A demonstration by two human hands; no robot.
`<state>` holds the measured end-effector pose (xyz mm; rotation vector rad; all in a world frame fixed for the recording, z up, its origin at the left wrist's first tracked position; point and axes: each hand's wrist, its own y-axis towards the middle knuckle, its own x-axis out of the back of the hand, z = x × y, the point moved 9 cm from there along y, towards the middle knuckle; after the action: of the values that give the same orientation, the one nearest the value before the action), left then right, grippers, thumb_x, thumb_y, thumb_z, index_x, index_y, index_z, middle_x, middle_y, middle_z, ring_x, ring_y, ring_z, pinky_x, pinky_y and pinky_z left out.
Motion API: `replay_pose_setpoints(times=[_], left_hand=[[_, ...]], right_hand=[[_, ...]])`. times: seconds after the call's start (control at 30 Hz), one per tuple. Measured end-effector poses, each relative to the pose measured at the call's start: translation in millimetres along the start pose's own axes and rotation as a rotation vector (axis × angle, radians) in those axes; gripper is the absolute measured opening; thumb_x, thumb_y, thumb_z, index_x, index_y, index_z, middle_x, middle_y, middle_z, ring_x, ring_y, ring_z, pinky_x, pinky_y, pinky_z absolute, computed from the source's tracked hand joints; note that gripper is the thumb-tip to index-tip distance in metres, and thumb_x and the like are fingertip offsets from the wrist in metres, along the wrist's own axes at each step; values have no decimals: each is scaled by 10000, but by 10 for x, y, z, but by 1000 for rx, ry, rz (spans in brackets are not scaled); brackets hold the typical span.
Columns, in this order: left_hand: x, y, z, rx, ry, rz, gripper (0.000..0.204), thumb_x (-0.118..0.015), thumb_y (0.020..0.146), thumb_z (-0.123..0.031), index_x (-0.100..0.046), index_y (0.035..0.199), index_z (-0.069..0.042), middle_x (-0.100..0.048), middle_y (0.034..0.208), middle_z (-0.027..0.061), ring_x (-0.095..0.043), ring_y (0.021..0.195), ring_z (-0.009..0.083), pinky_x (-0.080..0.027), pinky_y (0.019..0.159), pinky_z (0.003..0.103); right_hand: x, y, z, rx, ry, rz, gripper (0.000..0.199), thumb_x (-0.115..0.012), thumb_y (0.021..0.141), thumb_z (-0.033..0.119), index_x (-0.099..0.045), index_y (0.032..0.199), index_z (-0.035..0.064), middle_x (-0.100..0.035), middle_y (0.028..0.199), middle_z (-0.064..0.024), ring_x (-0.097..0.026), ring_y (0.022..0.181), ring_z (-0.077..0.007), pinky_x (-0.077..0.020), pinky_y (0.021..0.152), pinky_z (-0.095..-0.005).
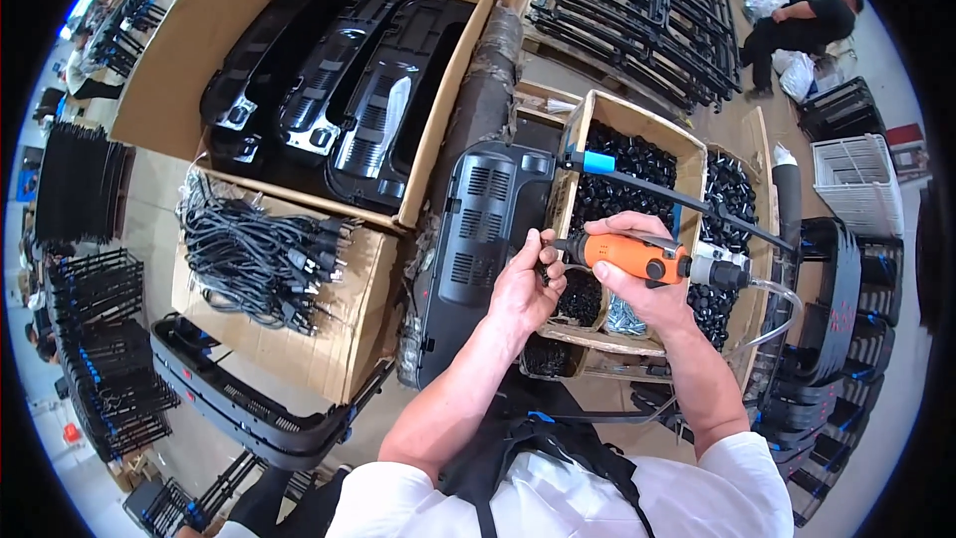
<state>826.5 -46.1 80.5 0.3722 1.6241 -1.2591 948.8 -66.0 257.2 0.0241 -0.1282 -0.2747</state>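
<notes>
My right hand (642, 284) is wrapped round an orange air screwdriver (637, 257), which lies nearly level with its tip pointing left. A clear hose (792, 304) leaves its rear end and curves down. At the tip, the fingers of my left hand (523, 284) are pinched together. Small dark bits show among those fingers, too small to name. Just left of that hand lies a long black plastic panel (478, 224) with slotted vents. Below the screwdriver, wooden bins (642, 110) hold many small black plastic parts (622, 174).
A bar with a blue sleeve (597, 161) crosses the bins. Silver screws (625, 317) fill one compartment. Far left, a cardboard box (159, 90) holds black panels; coiled black power cables (259, 254) lie on another box. Black frames (632, 15) are stacked beyond. A person (802, 30) sits far right.
</notes>
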Motion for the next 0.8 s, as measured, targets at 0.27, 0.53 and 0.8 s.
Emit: replay_pose_setpoints(times=[0.27,0.53,0.8], left_hand=[[-287,416,-33,-46,138,-113,383,-471,1162,-391,-643,1269,-67,-670,944,15,-621,789,147,-515,698,295],[-27,386,98,35,247,-68,239,-518,1154,-269,-627,1201,-62,-693,917,48,-629,739,144,-506,634,290],[25,519,-5,-100,391,-116,170,-611,1115,-238,-648,1131,-72,-671,844,24,-589,668,128,-453,563,263]], right_hand=[[258,521,-142,-36,-17,-144,529,-826,896,34,-578,1363,26,-719,1291,-154,-679,1220,-228,-554,1081,-393],[384,1130,-260,-40,-73,-189,497,-846,882,68,-623,1323,20,-744,1211,-108,-700,1140,-179,-571,1035,-349],[278,1352,-418,-16,-226,-71,440,-850,868,90,-664,1264,42,-759,1142,-66,-707,1053,-142,-579,964,-327]])
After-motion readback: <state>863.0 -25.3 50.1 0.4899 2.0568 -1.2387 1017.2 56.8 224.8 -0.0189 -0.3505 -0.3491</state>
